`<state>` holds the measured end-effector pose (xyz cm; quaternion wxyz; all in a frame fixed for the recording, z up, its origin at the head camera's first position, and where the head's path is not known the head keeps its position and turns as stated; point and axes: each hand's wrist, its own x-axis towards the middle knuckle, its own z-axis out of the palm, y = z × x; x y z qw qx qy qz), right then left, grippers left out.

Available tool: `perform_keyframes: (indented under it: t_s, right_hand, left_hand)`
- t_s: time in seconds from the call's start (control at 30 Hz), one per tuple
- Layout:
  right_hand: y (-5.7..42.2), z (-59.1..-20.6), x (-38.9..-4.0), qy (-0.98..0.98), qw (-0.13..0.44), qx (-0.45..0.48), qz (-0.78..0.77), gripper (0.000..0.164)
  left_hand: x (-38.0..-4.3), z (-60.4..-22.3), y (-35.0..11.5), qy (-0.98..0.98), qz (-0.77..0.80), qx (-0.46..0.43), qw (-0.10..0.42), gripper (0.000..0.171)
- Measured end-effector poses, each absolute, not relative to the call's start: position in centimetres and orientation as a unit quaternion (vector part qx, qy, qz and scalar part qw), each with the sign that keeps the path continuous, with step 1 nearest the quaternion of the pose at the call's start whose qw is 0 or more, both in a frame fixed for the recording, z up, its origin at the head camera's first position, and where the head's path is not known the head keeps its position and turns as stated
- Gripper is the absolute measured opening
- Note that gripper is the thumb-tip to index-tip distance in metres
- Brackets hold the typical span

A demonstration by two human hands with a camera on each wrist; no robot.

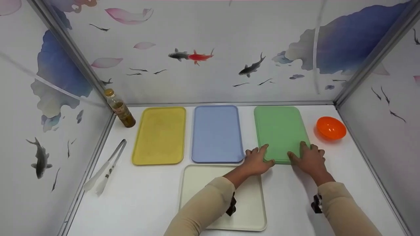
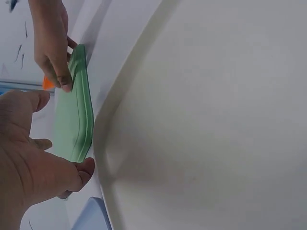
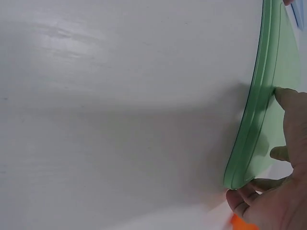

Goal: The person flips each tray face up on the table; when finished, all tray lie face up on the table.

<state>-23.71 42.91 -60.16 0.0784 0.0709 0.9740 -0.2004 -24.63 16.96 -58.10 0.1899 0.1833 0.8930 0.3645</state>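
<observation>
A green tray [image 1: 280, 131] lies on the table's right side, its rim line doubled; whether it is one tray or a stack I cannot tell. My left hand [image 1: 257, 162] is at its near left corner, fingers spread and close along the edge. In the left wrist view that hand [image 2: 36, 153] has its thumb standing away from the fingers. At the near right corner, my right hand [image 1: 308, 160] holds the edge. The right wrist view shows the thumb of this hand [image 3: 283, 172] on the rim and fingers curled against the side edge.
Left of the green tray lie a blue tray [image 1: 216, 134] and a yellow tray [image 1: 159, 136]. A cream tray [image 1: 193, 186] sits under my left forearm. An orange bowl [image 1: 330, 127] stands at right; tongs [image 1: 108, 167] and a bottle [image 1: 121, 111] are at left.
</observation>
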Motion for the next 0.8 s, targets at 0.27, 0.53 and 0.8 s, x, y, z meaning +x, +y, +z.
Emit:
perform_keyframes:
  t_s: [0.27, 0.53, 0.8]
  right_hand:
    - [42.9, -60.1, -24.0, 0.972, 0.083, 0.079, -0.206, 0.094]
    - [42.7, -60.3, -24.3, 0.965, 0.081, 0.088, -0.235, 0.114]
    - [42.4, -59.7, -24.4, 0.96, 0.068, 0.073, -0.261, 0.112]
  left_hand:
    - [-24.1, -59.0, 18.5, 0.871, 0.426, 0.125, 0.209, 0.075]
    - [-23.6, -58.7, 18.0, 0.857, 0.475, 0.102, 0.174, 0.072]
    - [-23.2, -59.1, 17.7, 0.851, 0.498, 0.119, 0.12, 0.071]
